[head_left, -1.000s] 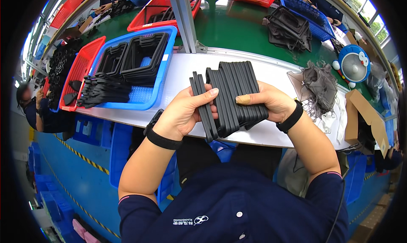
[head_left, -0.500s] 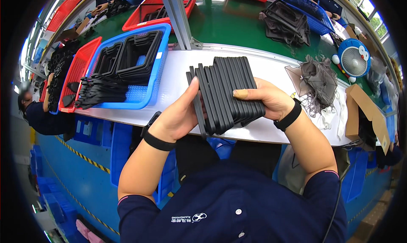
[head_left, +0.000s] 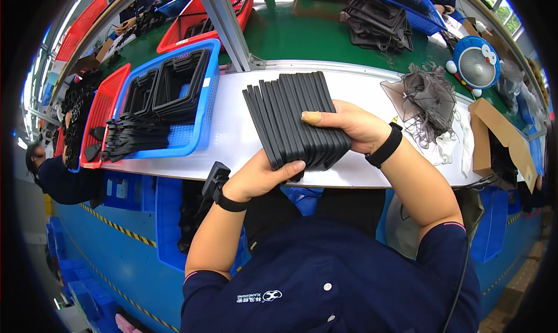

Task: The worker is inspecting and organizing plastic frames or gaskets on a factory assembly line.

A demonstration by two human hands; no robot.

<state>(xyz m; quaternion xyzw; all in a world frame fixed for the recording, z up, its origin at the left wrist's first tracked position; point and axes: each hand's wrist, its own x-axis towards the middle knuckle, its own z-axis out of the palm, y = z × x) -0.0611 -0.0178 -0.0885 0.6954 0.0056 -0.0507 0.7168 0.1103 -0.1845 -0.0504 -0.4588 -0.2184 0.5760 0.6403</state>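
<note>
Both of my hands hold a tight stack of flat black plastic frames [head_left: 299, 115] above the white worktop, their edges facing up. Under the near left corner of the stack is my left hand [head_left: 263, 175], its thumb pressed along the near edge and its other fingers hidden below. My right hand [head_left: 354, 128] clasps the right side, thumb across the top edges, with a tan cover on the thumb tip. The leftmost frames fan slightly apart at their far ends. To the left stands a blue basket [head_left: 201, 119] with more black frames [head_left: 181, 80] in it.
Dark mesh pieces [head_left: 430, 103] lie in a heap to the right, near a cardboard box [head_left: 501, 132] and a blue fan [head_left: 476, 65]. A metal post [head_left: 224, 27] rises behind the worktop [head_left: 232, 115]. Red baskets [head_left: 107, 100] stand left and behind. Other people work at the edges.
My left hand has slid from the stack's left face to its near lower corner. The leftmost frame, which stood apart, now leans closer to the others. The view has shifted slightly.
</note>
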